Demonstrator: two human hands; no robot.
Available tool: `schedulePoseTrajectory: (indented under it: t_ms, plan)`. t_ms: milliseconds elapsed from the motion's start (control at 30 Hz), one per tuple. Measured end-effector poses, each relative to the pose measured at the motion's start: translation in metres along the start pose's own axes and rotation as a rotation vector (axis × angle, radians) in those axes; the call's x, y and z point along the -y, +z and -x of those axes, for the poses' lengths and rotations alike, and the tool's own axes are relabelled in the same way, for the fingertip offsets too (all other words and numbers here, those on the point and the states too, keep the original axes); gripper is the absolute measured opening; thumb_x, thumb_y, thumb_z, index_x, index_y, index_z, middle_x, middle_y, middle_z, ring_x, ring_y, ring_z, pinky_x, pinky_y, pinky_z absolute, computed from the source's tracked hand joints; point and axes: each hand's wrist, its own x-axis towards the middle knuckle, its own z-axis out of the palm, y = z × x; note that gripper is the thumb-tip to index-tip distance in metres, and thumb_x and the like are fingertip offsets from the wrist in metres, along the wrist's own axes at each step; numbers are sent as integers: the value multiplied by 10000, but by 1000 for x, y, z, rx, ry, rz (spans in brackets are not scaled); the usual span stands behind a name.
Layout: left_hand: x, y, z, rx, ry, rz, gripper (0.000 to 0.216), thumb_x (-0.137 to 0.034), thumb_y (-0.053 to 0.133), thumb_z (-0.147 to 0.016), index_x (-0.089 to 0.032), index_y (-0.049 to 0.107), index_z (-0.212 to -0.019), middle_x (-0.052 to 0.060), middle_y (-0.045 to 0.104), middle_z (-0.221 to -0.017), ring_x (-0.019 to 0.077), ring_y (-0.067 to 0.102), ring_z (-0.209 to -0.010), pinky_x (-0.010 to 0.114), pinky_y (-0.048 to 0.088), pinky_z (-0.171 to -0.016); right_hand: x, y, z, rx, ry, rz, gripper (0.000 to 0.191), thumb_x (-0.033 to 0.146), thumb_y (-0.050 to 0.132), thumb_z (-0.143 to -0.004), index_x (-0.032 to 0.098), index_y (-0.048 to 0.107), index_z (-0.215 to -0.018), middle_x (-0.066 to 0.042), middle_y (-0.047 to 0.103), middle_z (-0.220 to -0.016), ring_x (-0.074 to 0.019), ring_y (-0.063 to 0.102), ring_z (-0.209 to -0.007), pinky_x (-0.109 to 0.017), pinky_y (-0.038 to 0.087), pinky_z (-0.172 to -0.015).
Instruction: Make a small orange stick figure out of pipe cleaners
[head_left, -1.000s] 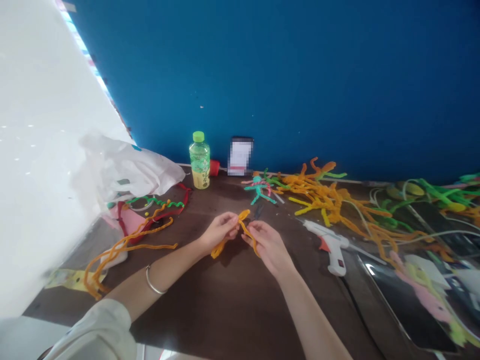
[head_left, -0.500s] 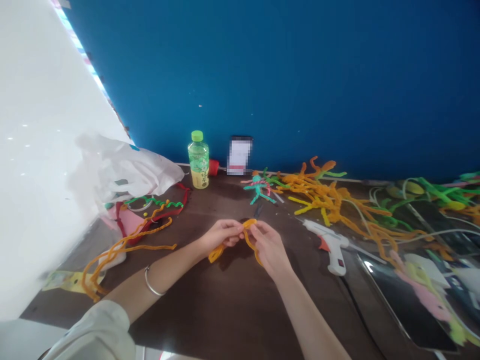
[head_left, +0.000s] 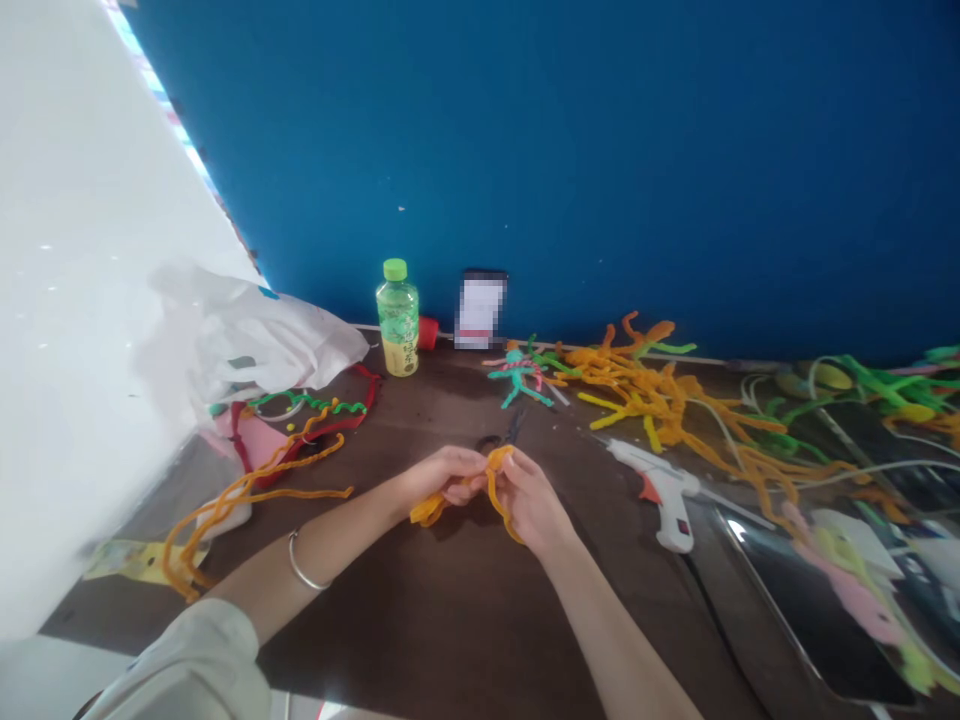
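Blue wall: spans 12 o'clock, behind everything; clock centred on the hands.
Tabletop: dark brown, beneath both hands.
Orange heap: tangled fuzzy stems at 2 o'clock.
White bag: crumpled, at 10 o'clock.
Glue gun: at 3 o'clock, nozzle toward 10; possibly hot, so the right wrist is best held clear.
Left hand: fingers closed round orange stem; best used as the fixed anchor.
Right hand: thumb and fingers pinching the same stem's raised fold; better suited to the turning.
Scissors: apparently such, dark, just beyond the fingertips near 12 o'clock, partly hidden.
Orange stem: at centre, between the hands; a strand droops between 5 and 6 o'clock, a folded bunch protrudes at 8. Whether all one piece cannot be told.
Fold: short, firm pinches close to it should give a tight bend; slow turning should spare the pile.
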Motion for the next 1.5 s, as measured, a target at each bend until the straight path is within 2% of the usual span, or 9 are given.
schedulePoseTrajectory:
  t_ms: [100, 333, 533, 700, 900, 1067, 1233, 1500]
  plan:
    - [0, 0, 0, 40, -24, -46, 310, -381, 559, -746, -133, 421, -620, -79, 326, -446, -3, 195, -310, 167, 89, -326, 1, 0, 0, -10, 18, -20, 214, 304, 736, -613, 175, 570, -651, 25, 569, -604, -67, 508, -531, -161, 404, -501]
    - [3, 3, -2, -57, -11, -86, 346, -423, 580, -709, -151, 379, -634, -74, 344, -510, -4, 215, -325, 172, 100, -331, 3, 4, -1, -31, 20, -7, 217, 308, 731, -598, 174, 560, -611, 28, 554, -559, -82, 498, -498, -177, 388, -464]
    - [5, 3, -1, -41, -7, -46, 317, -401, 574, -724, -147, 400, -651, -72, 335, -517, -6, 201, -325, 177, 84, -332, 5, 7, 1, -47, -1, -6, 225, 305, 741, -577, 181, 554, -595, 39, 533, -546, -76, 476, -486, -176, 373, -459]
    - [6, 2, -1, -17, 8, -41, 312, -393, 574, -729, -145, 406, -641, -74, 323, -497, -3, 193, -322, 183, 80, -332, 3, 9, 1, -68, -39, -5, 218, 311, 739, -575, 177, 568, -591, 33, 540, -559, -79, 476, -495, -187, 381, -470]
    - [3, 0, 0, -73, -4, -68, 335, -413, 574, -730, -146, 403, -623, -78, 300, -480, -4, 167, -328, 182, 67, -333, -3, 10, -1, -137, -122, 61, 233, 331, 750, -584, 170, 582, -589, 26, 561, -569, -73, 487, -503, -189, 397, -493]
    - [2, -2, -1, -95, 10, -94, 341, -419, 580, -725, -145, 410, -616, -73, 324, -466, -2, 176, -321, 179, 87, -328, -5, 8, -1, -120, -106, 60, 222, 312, 753, -586, 170, 585, -617, 19, 574, -585, -75, 497, -511, -185, 402, -491]
    - [3, -2, -1, -77, 6, -107, 348, -427, 588, -715, -143, 418, -606, -72, 334, -451, 0, 185, -308, 182, 86, -328, -2, 10, 1, -95, -71, 22, 241, 374, 728, -605, 177, 591, -618, 6, 568, -581, -95, 507, -530, -194, 414, -492]
    - [3, 3, -1, -82, 12, -92, 367, -445, 612, -684, -140, 424, -603, -71, 346, -467, 0, 195, -314, 184, 80, -336, -1, 8, -1, -95, -86, 10, 234, 383, 702, -604, 193, 569, -575, 20, 521, -550, -100, 472, -511, -207, 411, -494]
